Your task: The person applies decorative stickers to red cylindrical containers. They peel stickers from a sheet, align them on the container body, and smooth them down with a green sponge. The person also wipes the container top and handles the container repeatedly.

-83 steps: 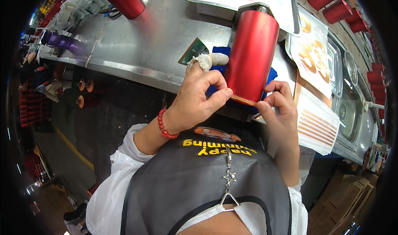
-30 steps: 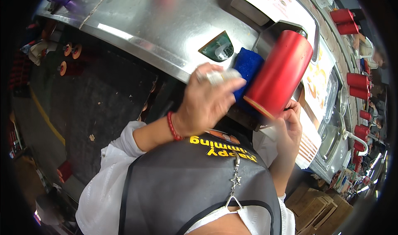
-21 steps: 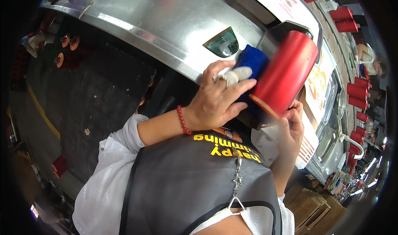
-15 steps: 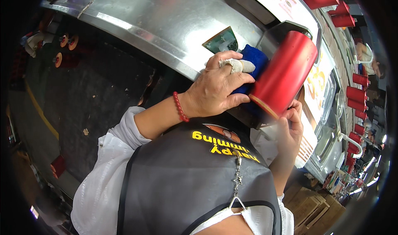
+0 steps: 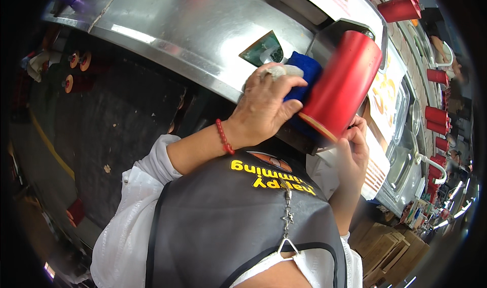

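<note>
We've the red cylinder [image 5: 342, 82] mounted at the worktop [image 5: 203, 49] edge, rim work prob. unfinished, L hand [image 5: 261, 105] w/ fingers apart beside it, R hand [image 5: 356, 148] at its rim, can't tell if clamped

One wide fisheye view looks steeply down from head height, close over the apron [image 5: 228, 222], facing both hands [image 5: 260, 105] and the metal table [image 5: 203, 39] beyond.

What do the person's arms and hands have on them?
Both arms wear loose white sleeves, with bare forearms beyond them. The left hand has a red bead bracelet at its wrist and a pale cloth cover on one finger. The right hand shows neither.
</note>
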`<act>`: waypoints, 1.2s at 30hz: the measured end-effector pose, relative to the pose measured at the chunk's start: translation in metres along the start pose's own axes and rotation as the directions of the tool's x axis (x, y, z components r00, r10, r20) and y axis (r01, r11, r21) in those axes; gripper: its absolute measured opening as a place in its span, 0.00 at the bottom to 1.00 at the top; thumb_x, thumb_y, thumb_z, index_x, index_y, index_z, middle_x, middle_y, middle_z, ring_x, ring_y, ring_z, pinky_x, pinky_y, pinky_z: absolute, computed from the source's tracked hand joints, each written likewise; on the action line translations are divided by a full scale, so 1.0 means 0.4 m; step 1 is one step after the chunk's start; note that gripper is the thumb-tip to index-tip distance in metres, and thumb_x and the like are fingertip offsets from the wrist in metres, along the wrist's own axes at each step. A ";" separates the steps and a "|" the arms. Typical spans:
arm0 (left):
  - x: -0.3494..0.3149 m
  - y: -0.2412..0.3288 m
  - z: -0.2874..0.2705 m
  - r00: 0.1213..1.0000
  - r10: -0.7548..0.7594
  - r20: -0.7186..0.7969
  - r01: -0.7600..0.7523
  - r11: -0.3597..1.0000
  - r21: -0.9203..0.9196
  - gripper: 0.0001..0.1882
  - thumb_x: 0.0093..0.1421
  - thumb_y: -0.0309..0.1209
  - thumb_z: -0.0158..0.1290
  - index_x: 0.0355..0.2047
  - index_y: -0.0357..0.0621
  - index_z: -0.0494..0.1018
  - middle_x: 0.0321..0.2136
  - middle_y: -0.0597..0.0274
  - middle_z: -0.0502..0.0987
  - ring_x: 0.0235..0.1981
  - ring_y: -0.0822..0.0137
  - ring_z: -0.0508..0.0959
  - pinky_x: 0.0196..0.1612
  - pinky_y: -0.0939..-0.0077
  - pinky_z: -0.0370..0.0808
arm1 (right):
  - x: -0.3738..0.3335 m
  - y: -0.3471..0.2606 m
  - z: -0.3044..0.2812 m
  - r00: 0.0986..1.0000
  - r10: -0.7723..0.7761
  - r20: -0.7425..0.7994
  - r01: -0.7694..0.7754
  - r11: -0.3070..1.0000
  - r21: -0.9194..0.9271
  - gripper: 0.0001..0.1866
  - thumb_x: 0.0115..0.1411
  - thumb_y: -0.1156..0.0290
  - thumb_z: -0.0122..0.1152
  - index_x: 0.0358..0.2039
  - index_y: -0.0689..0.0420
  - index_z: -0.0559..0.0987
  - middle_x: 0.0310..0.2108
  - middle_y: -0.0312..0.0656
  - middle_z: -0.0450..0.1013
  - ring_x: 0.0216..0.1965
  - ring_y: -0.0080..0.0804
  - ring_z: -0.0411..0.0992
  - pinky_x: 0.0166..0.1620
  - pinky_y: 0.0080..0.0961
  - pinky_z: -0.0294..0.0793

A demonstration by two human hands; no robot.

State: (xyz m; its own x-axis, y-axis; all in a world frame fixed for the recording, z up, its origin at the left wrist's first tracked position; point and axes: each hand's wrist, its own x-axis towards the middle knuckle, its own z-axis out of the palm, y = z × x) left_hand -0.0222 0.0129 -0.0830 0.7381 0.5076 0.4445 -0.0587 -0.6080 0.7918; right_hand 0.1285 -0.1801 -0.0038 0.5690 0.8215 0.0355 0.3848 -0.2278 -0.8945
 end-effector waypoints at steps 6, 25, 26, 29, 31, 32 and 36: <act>-0.065 0.035 -0.006 0.977 0.157 -0.146 -0.183 0.965 -0.187 0.22 0.58 0.23 0.60 0.54 0.50 0.79 0.49 0.63 0.80 0.54 0.59 0.74 0.59 0.61 0.71 | 0.003 0.005 -0.002 0.999 -0.028 0.018 0.027 1.000 0.010 0.18 0.63 0.59 0.67 0.27 0.59 0.73 0.46 0.43 0.63 0.51 0.33 0.62 0.56 0.28 0.61; 0.028 0.049 -0.009 0.999 0.046 0.004 -0.044 0.976 -0.215 0.28 0.69 0.44 0.52 0.61 0.37 0.65 0.56 0.50 0.72 0.59 0.51 0.68 0.67 0.56 0.56 | -0.005 -0.018 -0.031 0.997 -0.029 0.073 0.021 0.994 0.106 0.17 0.68 0.61 0.61 0.28 0.60 0.74 0.46 0.44 0.62 0.48 0.31 0.62 0.49 0.23 0.64; 0.027 0.049 -0.038 0.971 0.240 -0.009 -0.240 0.971 -0.026 0.21 0.65 0.36 0.57 0.56 0.45 0.73 0.52 0.55 0.76 0.56 0.55 0.70 0.65 0.55 0.60 | -0.007 -0.019 -0.033 0.997 -0.010 0.074 0.001 0.992 0.128 0.17 0.68 0.61 0.61 0.28 0.60 0.74 0.46 0.44 0.62 0.48 0.31 0.62 0.49 0.23 0.64; 0.018 0.080 -0.052 0.851 0.522 0.055 -0.524 0.847 0.082 0.16 0.55 0.25 0.63 0.44 0.58 0.80 0.44 0.64 0.80 0.51 0.64 0.73 0.61 0.56 0.70 | -0.014 -0.008 -0.050 0.992 0.010 0.127 -0.032 0.985 0.172 0.16 0.68 0.62 0.61 0.28 0.60 0.74 0.45 0.44 0.62 0.48 0.31 0.62 0.48 0.23 0.63; 0.024 0.082 -0.052 0.795 0.601 0.085 -0.607 0.788 0.103 0.18 0.52 0.27 0.66 0.43 0.59 0.81 0.43 0.68 0.80 0.51 0.66 0.73 0.63 0.58 0.68 | -0.017 0.000 -0.065 0.990 -0.021 0.141 -0.002 0.988 0.156 0.15 0.68 0.63 0.61 0.28 0.60 0.74 0.45 0.44 0.62 0.48 0.31 0.61 0.48 0.22 0.63; 0.034 0.082 -0.056 0.760 0.639 0.117 -0.650 0.750 0.124 0.18 0.52 0.28 0.67 0.43 0.60 0.81 0.43 0.69 0.80 0.51 0.66 0.73 0.64 0.58 0.67 | -0.018 0.002 -0.070 0.988 -0.036 0.149 0.013 0.989 0.148 0.15 0.68 0.63 0.61 0.28 0.60 0.74 0.44 0.43 0.62 0.48 0.31 0.61 0.48 0.22 0.63; 0.071 0.105 -0.045 0.653 0.718 0.243 -0.756 0.638 0.147 0.17 0.55 0.31 0.63 0.46 0.59 0.80 0.45 0.68 0.79 0.55 0.63 0.73 0.67 0.54 0.63 | -0.023 0.009 -0.074 0.987 0.012 0.161 -0.040 0.984 0.175 0.15 0.67 0.64 0.59 0.26 0.57 0.70 0.47 0.40 0.63 0.47 0.26 0.59 0.51 0.20 0.57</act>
State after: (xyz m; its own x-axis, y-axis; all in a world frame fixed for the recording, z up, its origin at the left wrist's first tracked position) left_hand -0.0158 0.0126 -0.0295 0.6028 -0.2534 0.7566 -0.4965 -0.8614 0.1071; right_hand 0.1460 -0.2040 0.0059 0.4488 0.8924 -0.0475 0.2281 -0.1658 -0.9594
